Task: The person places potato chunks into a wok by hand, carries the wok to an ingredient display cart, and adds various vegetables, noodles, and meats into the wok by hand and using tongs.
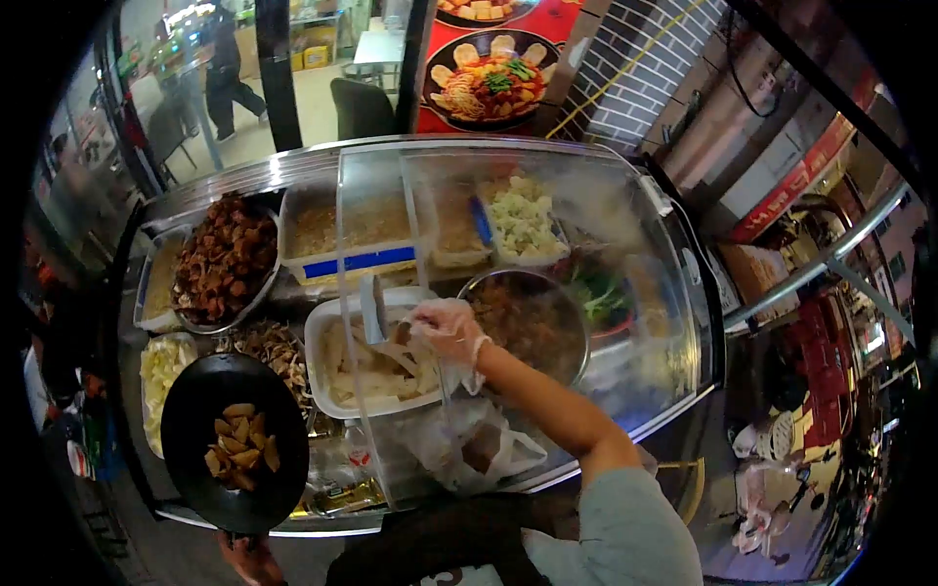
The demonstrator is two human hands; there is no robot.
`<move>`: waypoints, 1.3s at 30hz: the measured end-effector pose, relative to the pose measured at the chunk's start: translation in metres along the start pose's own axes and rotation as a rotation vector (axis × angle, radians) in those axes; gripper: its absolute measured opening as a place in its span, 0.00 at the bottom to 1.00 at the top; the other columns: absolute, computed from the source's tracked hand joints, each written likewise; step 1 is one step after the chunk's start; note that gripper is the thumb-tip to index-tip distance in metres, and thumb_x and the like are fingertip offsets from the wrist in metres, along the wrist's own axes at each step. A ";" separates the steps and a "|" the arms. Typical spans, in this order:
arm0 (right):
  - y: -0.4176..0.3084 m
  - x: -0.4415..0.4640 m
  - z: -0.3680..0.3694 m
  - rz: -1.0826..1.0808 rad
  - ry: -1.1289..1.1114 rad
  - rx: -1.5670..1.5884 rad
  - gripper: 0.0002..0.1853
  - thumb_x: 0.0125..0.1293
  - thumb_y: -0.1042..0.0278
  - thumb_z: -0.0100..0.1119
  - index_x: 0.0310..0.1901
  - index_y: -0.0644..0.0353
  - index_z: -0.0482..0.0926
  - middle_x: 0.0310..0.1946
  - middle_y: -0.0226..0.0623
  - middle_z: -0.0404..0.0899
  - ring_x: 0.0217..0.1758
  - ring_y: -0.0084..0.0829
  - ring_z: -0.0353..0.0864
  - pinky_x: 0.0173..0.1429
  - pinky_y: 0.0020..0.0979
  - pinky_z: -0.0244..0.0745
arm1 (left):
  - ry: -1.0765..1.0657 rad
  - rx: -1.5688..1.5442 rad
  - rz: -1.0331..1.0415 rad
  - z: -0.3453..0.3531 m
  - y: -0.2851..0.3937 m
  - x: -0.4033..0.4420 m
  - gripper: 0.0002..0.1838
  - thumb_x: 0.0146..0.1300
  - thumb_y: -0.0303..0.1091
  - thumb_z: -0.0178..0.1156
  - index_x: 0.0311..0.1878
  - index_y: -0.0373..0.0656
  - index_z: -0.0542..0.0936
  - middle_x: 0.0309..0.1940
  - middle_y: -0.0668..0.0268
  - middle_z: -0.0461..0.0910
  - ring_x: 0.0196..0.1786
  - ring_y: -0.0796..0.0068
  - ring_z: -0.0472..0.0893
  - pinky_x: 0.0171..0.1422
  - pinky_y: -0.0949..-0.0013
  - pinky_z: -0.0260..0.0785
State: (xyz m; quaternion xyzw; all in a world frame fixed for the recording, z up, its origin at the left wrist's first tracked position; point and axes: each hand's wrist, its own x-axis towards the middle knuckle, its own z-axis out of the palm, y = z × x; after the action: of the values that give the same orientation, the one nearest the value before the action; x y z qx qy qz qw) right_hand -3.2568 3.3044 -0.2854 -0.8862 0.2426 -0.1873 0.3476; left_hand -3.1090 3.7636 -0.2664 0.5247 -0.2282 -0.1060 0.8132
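1. Silver metal edged the tabletop; beyond its far edge were a food poster and a dark chair.
2. Near the left corner, the left hand had a closed grip on the black pan, which held browned wedges.
3. The gloved right hand hovered over the white tub of pale slices, fingers curled beside a metal utensil; its exact grip was unclear.
4. Reddish-brown chunks filled a far-left bowl.
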 end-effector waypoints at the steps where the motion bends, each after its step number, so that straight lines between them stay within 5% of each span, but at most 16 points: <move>1: -0.002 -0.011 -0.016 0.001 0.108 -0.022 0.12 0.58 0.61 0.53 0.38 0.58 0.80 0.32 0.42 0.80 0.34 0.39 0.78 0.39 0.32 0.73 | 0.249 -0.005 -0.221 -0.021 -0.012 0.004 0.34 0.50 0.35 0.57 0.63 0.40 0.60 0.53 0.55 0.69 0.52 0.56 0.72 0.50 0.57 0.71; 2: -0.001 -0.022 -0.031 -0.002 0.210 -0.044 0.11 0.58 0.62 0.54 0.36 0.59 0.81 0.29 0.41 0.81 0.31 0.35 0.79 0.37 0.29 0.73 | 0.504 -0.006 -0.441 -0.042 -0.025 0.007 0.34 0.50 0.34 0.57 0.63 0.40 0.61 0.53 0.55 0.70 0.51 0.55 0.73 0.50 0.57 0.71; 4: 0.010 -0.049 -0.053 0.239 0.302 0.254 0.08 0.57 0.66 0.56 0.34 0.60 0.82 0.26 0.35 0.81 0.28 0.23 0.77 0.34 0.24 0.72 | 0.453 0.054 -0.470 -0.055 -0.036 0.010 0.33 0.51 0.33 0.56 0.63 0.40 0.60 0.54 0.54 0.69 0.53 0.54 0.72 0.54 0.55 0.70; 6: 0.032 -0.078 -0.083 0.208 0.424 0.153 0.08 0.55 0.71 0.58 0.37 0.60 0.82 0.27 0.30 0.81 0.29 0.16 0.75 0.34 0.20 0.71 | 0.378 0.113 -0.503 -0.058 -0.038 0.008 0.33 0.53 0.32 0.55 0.64 0.40 0.60 0.55 0.53 0.69 0.54 0.52 0.72 0.57 0.53 0.69; 8: 0.057 -0.103 -0.116 0.365 0.485 0.208 0.09 0.56 0.71 0.58 0.39 0.61 0.82 0.27 0.31 0.81 0.29 0.17 0.75 0.34 0.21 0.71 | 0.391 -0.111 -0.509 -0.046 -0.042 0.007 0.35 0.48 0.27 0.54 0.64 0.42 0.61 0.56 0.52 0.67 0.54 0.54 0.72 0.55 0.53 0.72; 12: 0.084 -0.136 -0.167 0.286 0.630 0.024 0.08 0.58 0.71 0.58 0.38 0.63 0.81 0.30 0.32 0.82 0.32 0.19 0.78 0.38 0.23 0.73 | 0.482 -0.192 -0.491 -0.015 -0.027 -0.003 0.33 0.49 0.25 0.53 0.63 0.41 0.60 0.54 0.52 0.69 0.53 0.53 0.73 0.54 0.52 0.72; 17: 0.105 -0.131 -0.161 0.346 0.475 0.131 0.07 0.61 0.71 0.56 0.39 0.63 0.80 0.31 0.27 0.80 0.34 0.21 0.76 0.39 0.23 0.72 | 0.491 -0.170 -0.424 0.019 -0.002 -0.029 0.30 0.50 0.24 0.52 0.61 0.40 0.62 0.52 0.52 0.70 0.52 0.54 0.74 0.55 0.51 0.71; 23: 0.030 -0.024 -0.082 -0.255 0.192 -0.137 0.10 0.52 0.71 0.59 0.37 0.58 0.79 0.32 0.44 0.80 0.34 0.42 0.79 0.37 0.36 0.74 | 0.525 -0.169 -0.347 0.045 0.025 -0.061 0.31 0.50 0.22 0.48 0.62 0.40 0.63 0.54 0.52 0.69 0.55 0.54 0.72 0.58 0.51 0.70; 25: 0.013 0.012 -0.028 -0.504 0.271 -0.063 0.05 0.55 0.70 0.53 0.31 0.58 0.77 0.27 0.42 0.77 0.32 0.46 0.76 0.37 0.40 0.72 | 0.574 -0.139 -0.334 0.049 0.031 -0.078 0.31 0.49 0.22 0.48 0.62 0.40 0.63 0.55 0.52 0.69 0.55 0.53 0.72 0.58 0.50 0.70; 27: -0.016 0.037 0.008 -0.380 0.027 -0.169 0.05 0.53 0.71 0.54 0.33 0.57 0.77 0.31 0.42 0.78 0.36 0.46 0.78 0.41 0.41 0.73 | 0.616 -0.109 -0.312 0.048 0.035 -0.095 0.31 0.49 0.22 0.48 0.61 0.40 0.63 0.55 0.52 0.68 0.56 0.53 0.71 0.58 0.50 0.70; 30: -0.034 0.079 0.044 -0.459 -0.023 -0.217 0.07 0.54 0.72 0.52 0.35 0.57 0.77 0.35 0.44 0.79 0.41 0.46 0.78 0.45 0.41 0.74 | 0.661 -0.122 -0.296 0.044 0.035 -0.113 0.31 0.49 0.22 0.48 0.61 0.40 0.64 0.55 0.53 0.69 0.55 0.54 0.72 0.57 0.49 0.70; 32: -0.056 0.097 0.051 -0.334 -0.244 -0.392 0.13 0.57 0.70 0.51 0.45 0.55 0.76 0.41 0.44 0.78 0.48 0.45 0.76 0.53 0.41 0.71 | 0.645 -0.139 -0.267 0.038 0.037 -0.122 0.31 0.49 0.24 0.49 0.62 0.40 0.63 0.55 0.52 0.69 0.55 0.54 0.72 0.56 0.47 0.70; 36: -0.060 0.102 0.064 -0.325 -0.272 -0.367 0.14 0.58 0.69 0.50 0.47 0.55 0.75 0.48 0.44 0.76 0.52 0.44 0.74 0.58 0.40 0.68 | 0.671 -0.037 -0.235 0.039 0.036 -0.123 0.31 0.50 0.24 0.50 0.62 0.41 0.62 0.54 0.52 0.69 0.55 0.54 0.72 0.55 0.47 0.71; 39: -0.052 0.100 0.067 -0.406 -0.217 -0.351 0.14 0.58 0.69 0.52 0.47 0.54 0.76 0.44 0.42 0.78 0.49 0.43 0.76 0.54 0.41 0.71 | 0.687 -0.090 -0.291 0.047 0.036 -0.109 0.29 0.51 0.23 0.48 0.60 0.41 0.63 0.52 0.54 0.71 0.53 0.55 0.73 0.53 0.50 0.73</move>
State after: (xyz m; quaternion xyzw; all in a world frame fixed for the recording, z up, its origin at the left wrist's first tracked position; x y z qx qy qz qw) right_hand -3.1258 3.3170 -0.2781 -0.9781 0.0502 -0.1122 0.1680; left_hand -3.2296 3.7861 -0.2457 0.5202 0.1397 -0.0480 0.8412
